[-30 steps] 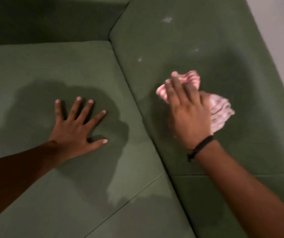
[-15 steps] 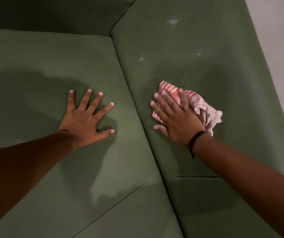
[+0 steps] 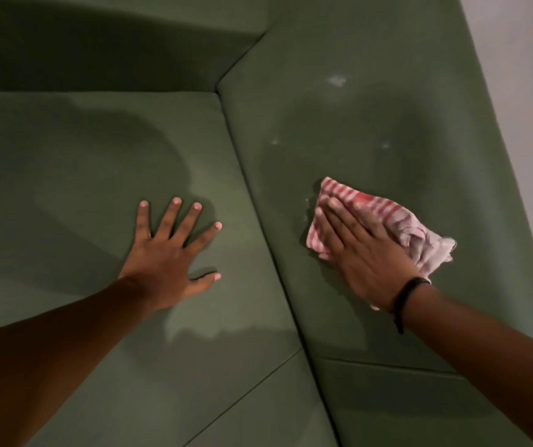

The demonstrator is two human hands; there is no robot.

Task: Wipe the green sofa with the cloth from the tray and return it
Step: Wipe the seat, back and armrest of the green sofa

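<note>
A person leans over a green sofa (image 3: 387,317), seen from a head-worn camera looking down at both bare hands. The cloth (image 3: 378,208), red-and-white striped and bunched, lies on the sofa's sloping back panel, just right of the seam (image 3: 258,221) where that panel meets the seat cushion. The right hand (image 3: 360,253) lies flat on top of the cloth, fingers straight and pressing it down into the fabric rather than clenched around it; cloth shows past the fingertips and out to the wrist's right side. The left hand (image 3: 171,256) is spread wide and empty on the seat cushion, left of the seam, apparently propping the body. The cloth's long axis runs diagonally, from near the seam up-left to down-right. Three pale marks (image 3: 336,80) remain on the panel beyond the cloth, farther from the person, so the wiping likely needs to push away along the fingers' direction. No tray is in view
</note>
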